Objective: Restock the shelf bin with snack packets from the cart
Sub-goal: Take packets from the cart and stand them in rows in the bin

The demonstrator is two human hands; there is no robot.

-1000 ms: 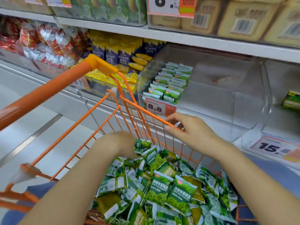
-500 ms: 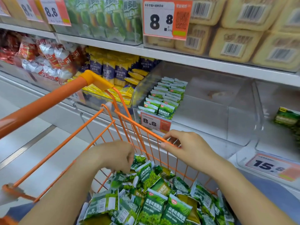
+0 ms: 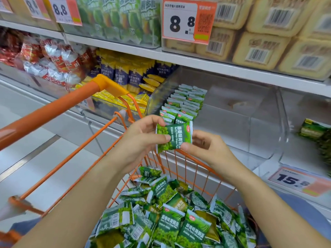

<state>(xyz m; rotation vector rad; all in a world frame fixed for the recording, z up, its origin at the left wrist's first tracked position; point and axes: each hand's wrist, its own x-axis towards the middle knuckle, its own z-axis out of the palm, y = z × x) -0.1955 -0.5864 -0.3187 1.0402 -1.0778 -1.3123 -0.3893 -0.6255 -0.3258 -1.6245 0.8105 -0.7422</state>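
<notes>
Above the cart [image 3: 125, 154], both hands, left hand [image 3: 141, 138] and right hand [image 3: 206, 149], pinch one packet [image 3: 174, 136]; bin [image 3: 250, 122] mostly unfilled, cart pile large.

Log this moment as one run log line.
step: packet lifted above cart | left hand and right hand: both pinch green pea packet | shelf bin: part filled

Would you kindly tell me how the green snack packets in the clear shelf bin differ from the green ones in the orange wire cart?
The green packets in the clear shelf bin stand upright in tidy rows; the green packets in the orange wire cart lie in a loose, jumbled heap. The bin rows fill only its left part, while the heap spreads across the cart. Some cart packets show barcoded backs; the bin's face front. Both look like the same product.
</notes>
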